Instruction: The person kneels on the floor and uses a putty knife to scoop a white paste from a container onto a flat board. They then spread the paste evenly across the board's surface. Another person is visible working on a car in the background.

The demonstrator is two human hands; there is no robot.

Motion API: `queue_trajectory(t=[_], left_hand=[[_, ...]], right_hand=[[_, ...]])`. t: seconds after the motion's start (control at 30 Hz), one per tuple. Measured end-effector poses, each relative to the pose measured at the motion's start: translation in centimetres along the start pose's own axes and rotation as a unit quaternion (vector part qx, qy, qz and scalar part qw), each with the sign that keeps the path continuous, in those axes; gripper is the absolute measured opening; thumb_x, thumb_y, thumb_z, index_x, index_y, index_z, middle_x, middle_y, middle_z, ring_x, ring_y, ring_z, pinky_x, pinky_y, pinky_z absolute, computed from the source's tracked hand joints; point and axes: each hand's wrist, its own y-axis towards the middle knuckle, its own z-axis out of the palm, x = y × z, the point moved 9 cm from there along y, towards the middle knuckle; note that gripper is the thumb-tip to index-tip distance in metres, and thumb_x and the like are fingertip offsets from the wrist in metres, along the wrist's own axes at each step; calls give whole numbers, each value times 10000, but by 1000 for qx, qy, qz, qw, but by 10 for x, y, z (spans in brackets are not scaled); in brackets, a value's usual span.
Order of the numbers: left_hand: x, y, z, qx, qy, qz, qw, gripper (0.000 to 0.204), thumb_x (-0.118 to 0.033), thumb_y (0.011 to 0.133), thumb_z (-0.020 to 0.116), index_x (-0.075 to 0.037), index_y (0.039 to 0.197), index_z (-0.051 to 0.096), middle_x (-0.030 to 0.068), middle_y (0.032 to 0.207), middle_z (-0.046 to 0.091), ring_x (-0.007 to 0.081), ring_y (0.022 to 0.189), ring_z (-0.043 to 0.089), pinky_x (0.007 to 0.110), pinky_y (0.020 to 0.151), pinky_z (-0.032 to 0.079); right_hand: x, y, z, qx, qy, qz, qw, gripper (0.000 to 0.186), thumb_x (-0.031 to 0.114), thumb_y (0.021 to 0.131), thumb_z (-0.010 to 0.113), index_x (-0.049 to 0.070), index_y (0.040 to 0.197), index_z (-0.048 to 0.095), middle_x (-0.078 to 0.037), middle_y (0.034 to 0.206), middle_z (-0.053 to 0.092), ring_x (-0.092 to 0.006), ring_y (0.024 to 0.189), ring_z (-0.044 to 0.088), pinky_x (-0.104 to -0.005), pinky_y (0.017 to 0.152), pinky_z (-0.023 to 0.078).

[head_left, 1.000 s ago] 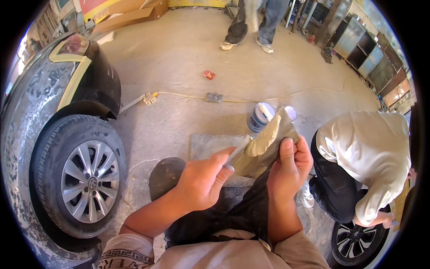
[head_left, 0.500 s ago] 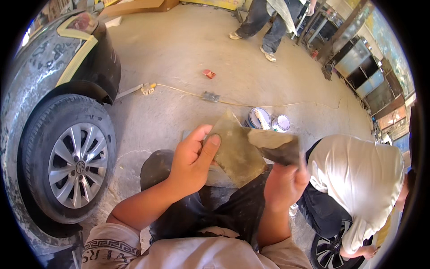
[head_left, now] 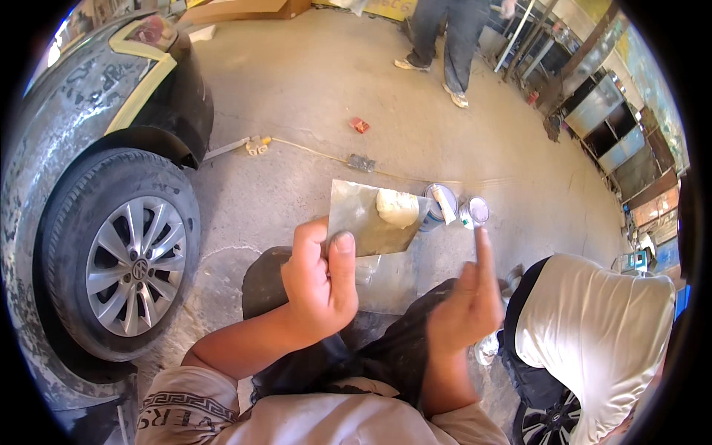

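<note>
My left hand (head_left: 322,285) pinches a thin, square grey plate (head_left: 356,226) by its lower edge, thumb in front. A cream, putty-like lump (head_left: 397,208) sits on the plate's upper right. To the right, my right hand (head_left: 466,308) is raised, index finger upright and the other fingers curled in; it is slightly blurred, and no plate shows in it. Beneath the held plate, a pale flat board or sheet (head_left: 393,285) lies between my knees, partly hidden. Just beyond stand a tin with a white tube on its lid (head_left: 443,204) and a smaller tin (head_left: 477,211).
On the left is a car's wheel (head_left: 137,267) under a sanded, masked body panel (head_left: 74,89). A co-worker in a pale shirt (head_left: 593,334) bends by another wheel at right. A cable (head_left: 311,150) crosses the floor; another person's legs (head_left: 445,44) stand beyond.
The plate with a lump that my right hand held is no longer seen there. My left hand's plate has turned and now shows a lump. The far person has shifted right.
</note>
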Motion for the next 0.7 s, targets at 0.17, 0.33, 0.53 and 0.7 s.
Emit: queue_trajectory(t=[0.17, 0.33, 0.53, 0.7], left_hand=[[5, 3, 1, 22, 78, -63, 995, 200, -108, 1007, 512, 40, 1142, 507, 98, 710, 621, 87, 631, 557, 263, 572, 459], [28, -5, 22, 144, -154, -216, 953, 233, -196, 1027, 511, 6, 1142, 520, 44, 815, 634, 63, 702, 578, 208, 613, 460], [53, -4, 21, 119, -265, -316, 903, 237, -210, 1034, 493, -1, 1145, 505, 68, 970, 651, 76, 767, 623, 216, 644, 522], [35, 5, 8, 30, -171, -195, 965, 237, -195, 1030, 486, 5, 1156, 499, 58, 925, 646, 82, 731, 623, 229, 623, 530]], right_hand=[[54, -11, 13, 25, 120, -130, 984, 331, -74, 781, 664, -45, 1110, 680, -182, 1013, 722, -355, 1013, 695, -386, 865, 550], [22, 23, -1, 101, 335, -106, 931, 243, 22, 832, 661, -26, 1066, 712, -193, 1042, 719, -372, 1040, 682, -425, 930, 528], [-45, 2, 3, 242, 213, 1, 946, 225, 52, 879, 646, -45, 1071, 710, -197, 1072, 712, -288, 1016, 691, -359, 903, 521], [-93, -28, -1, 39, 370, 217, 903, 168, 83, 934, 622, -50, 1020, 678, -63, 886, 688, -85, 727, 563, -216, 663, 435]])
